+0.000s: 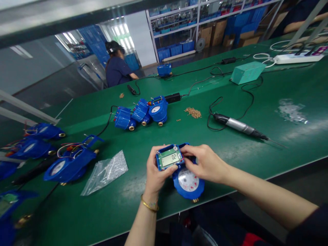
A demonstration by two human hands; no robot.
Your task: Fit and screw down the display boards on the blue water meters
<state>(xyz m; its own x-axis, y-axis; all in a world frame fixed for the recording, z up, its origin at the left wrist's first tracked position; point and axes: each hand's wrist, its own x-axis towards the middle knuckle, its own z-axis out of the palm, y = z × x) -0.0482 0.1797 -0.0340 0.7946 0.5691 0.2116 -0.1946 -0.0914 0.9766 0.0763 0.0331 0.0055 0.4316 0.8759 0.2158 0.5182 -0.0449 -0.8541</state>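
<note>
Far left, a cluster of blue water meters [38,140] is seen along the edge of the green table [282,143], some with loose red wires showing. One larger blue meter [68,164] is laid on its side, and just beside it a clear plastic bag [106,172] is spread flat on the mat.

Centre stage now: a blue meter with a white dial [188,181] is held at the near edge of the table, tilted up toward the camera. The left hand [155,172] is wrapped around the left side of its display module [169,158], fingers curled close and thumb pressed across the lower edge of the lit screen. A gold bracelet [149,205] is worn on that wrist. The right hand [205,164] is laid over the module's right end, fingers bent and pinched narrowly against the top of the housing.

Behind the hands, three more blue meters [142,114] are grouped mid-table, and a small heap of brass screws [192,112] is scattered just to their right. Further right, an electric screwdriver [239,127] is laid on the mat with its black cable looped behind. A teal box [247,72] and a white power strip [297,58] are placed toward the far right. At the back left, a seated person in dark blue [116,70] is seen.
</note>
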